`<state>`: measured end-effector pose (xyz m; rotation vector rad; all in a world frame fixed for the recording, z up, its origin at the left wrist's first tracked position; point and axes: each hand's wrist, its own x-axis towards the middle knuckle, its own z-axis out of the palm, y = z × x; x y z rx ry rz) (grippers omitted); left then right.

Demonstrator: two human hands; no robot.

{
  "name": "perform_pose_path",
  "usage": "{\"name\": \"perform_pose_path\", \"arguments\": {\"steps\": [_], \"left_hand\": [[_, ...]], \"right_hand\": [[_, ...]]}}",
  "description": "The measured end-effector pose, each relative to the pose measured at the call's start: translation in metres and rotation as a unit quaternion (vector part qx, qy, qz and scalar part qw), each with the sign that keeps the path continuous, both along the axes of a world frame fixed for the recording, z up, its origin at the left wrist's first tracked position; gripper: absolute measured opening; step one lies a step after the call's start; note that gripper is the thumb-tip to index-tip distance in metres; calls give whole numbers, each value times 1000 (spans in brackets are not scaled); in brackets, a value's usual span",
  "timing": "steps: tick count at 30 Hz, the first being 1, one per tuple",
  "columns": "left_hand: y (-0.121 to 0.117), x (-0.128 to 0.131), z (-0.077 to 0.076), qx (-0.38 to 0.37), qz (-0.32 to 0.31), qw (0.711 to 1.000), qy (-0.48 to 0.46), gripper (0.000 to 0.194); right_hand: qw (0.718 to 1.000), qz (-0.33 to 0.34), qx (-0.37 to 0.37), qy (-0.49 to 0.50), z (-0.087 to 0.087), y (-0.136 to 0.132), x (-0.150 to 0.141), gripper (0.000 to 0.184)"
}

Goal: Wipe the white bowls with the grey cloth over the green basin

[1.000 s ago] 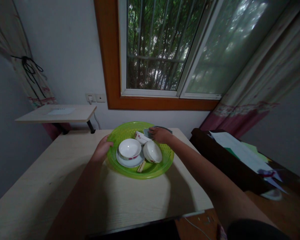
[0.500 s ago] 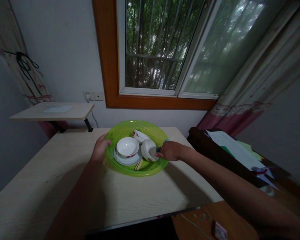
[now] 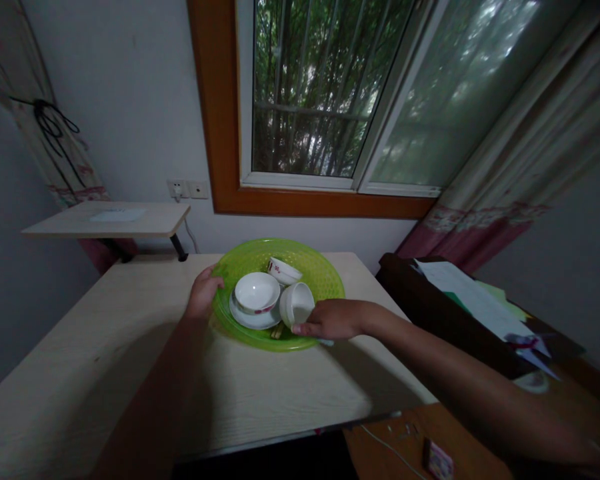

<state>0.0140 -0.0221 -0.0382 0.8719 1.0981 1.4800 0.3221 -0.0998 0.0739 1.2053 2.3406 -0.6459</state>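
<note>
Hands are working well apart, on opposite sides of a green basin (image 3: 325,267) that is resting on the desk (image 3: 260,393) at the centre of the frame. The left hand (image 3: 203,293) is gripping the basin's left rim, its thumb lying over the edge and its fingers mostly hiding outside, probably to brace the basin against sliding. The right hand (image 3: 335,319) is reaching in over the right rim, its fingers curling beside the lower edge of a tilted bowl (image 3: 300,303); whether they are pinching that bowl or merely touching it, I cannot tell. Below the right hand, a pale scrap (image 3: 326,342) is showing, perhaps cloth, mostly hidden.

Left of the tilted bowl, an upright bowl (image 3: 257,291) is sitting on a plate (image 3: 250,321), apparently stacked to save room. Pale sticks (image 3: 277,331) are lying between the plate and the right hand, low in the basin. Above them, a flowered bowl (image 3: 284,271) is leaning over, seemingly propped by its neighbours. Farther out, a raised shelf (image 3: 75,223) is standing at the left of the frame, and a window (image 3: 315,100) is filling the upper middle.
</note>
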Motion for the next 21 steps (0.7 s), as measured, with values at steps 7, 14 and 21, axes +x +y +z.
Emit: {"name": "perform_pose_path", "arguments": {"steps": [7,14,21], "left_hand": [[2,-4,2,-9,-23,999,24,57],[7,-8,0,-26,-32,995,88,59],[20,-18,17,53,44,884,462,60]], "right_hand": [[999,25,13,-15,3,21,21,40],[974,-48,202,-95,-14,51,44,17],[949,-107,296,1,-27,90,52,22]]}}
